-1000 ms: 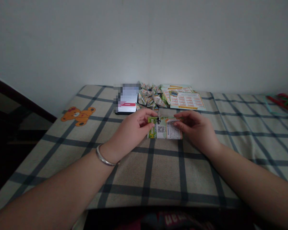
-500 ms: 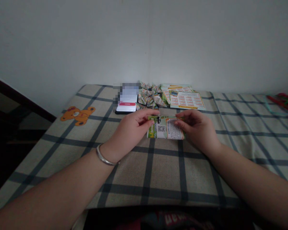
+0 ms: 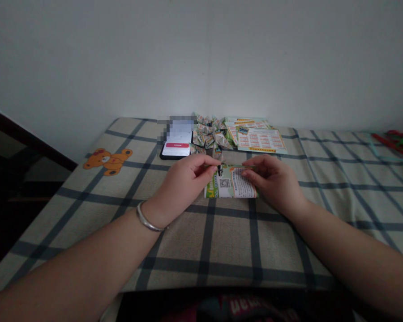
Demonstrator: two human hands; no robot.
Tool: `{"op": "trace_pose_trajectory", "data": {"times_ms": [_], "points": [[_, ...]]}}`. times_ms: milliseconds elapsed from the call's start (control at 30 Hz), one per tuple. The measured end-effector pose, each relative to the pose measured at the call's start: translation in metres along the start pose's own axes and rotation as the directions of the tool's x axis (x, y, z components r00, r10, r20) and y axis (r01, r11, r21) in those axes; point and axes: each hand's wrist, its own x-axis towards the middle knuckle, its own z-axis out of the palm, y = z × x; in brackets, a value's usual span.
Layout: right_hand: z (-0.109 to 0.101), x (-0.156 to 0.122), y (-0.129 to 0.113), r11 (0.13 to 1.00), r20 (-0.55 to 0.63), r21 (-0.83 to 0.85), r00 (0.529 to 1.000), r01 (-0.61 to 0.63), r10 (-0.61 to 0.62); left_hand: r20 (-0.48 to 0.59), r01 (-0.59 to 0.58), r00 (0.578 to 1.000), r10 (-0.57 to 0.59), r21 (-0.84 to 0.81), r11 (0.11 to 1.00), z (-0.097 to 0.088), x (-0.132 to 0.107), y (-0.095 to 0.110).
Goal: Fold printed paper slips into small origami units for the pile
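At the middle of the cloth-covered desk (image 3: 230, 243), a printed paper leaflet (image 3: 237, 184) is held by both hands, QR code and text facing the wearer. Left hand (image 3: 184, 181): thumb and forefinger pinched on the upper left part. Right hand (image 3: 277, 184): thumb on the printed face at the right end, other fingers behind, gripping. Layer count cannot be told.

Step in hand, judged: folding the leaflet, its top edge being lined up or creased. Next move would seem to call for matched edges and even pressure along the fold; a slip at either end could skew it.

Surface: grey-beige cloth, dark checks. Beyond the hands, a cluster of folded paper pieces (image 3: 206, 134) lies between a lit smartphone (image 3: 177, 142) and overlapping flat printed sheets (image 3: 262, 139). Bear picture (image 3: 108, 161) at left; red and green items (image 3: 401, 144), unclear, at far right.

Room: plain pale wall (image 3: 201, 58) behind; lighting dim.
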Motion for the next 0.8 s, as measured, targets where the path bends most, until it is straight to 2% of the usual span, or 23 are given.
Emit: {"op": "trace_pose_trajectory", "data": {"times_ms": [133, 300, 567, 667, 800], "points": [[0.002, 0.000, 0.002, 0.999, -0.004, 0.040, 1.000, -0.018, 0.018, 0.047, -0.032, 0.999, 0.028, 0.072, 0.997, -0.001, 0.000, -0.001], [0.002, -0.001, 0.003, 0.999, 0.050, 0.028, 0.998, -0.026, 0.025, 0.101, -0.069, 0.993, 0.056, 0.132, 0.989, 0.000, -0.001, -0.002], [-0.004, 0.002, 0.000, 0.964, 0.049, -0.263, 0.997, -0.049, 0.064, 0.184, 0.043, 0.981, -0.066, 0.125, 0.991, 0.000, 0.001, -0.012], [-0.006, 0.004, -0.003, 0.928, 0.046, -0.366, 0.995, -0.064, 0.087, 0.194, 0.026, 0.979, -0.062, 0.183, 0.983, -0.003, 0.003, -0.015], [-0.008, 0.004, -0.006, 0.876, 0.077, -0.483, 0.996, -0.007, 0.050, 0.194, -0.023, 0.980, -0.032, 0.272, 0.962, -0.005, 0.003, -0.013]]}}
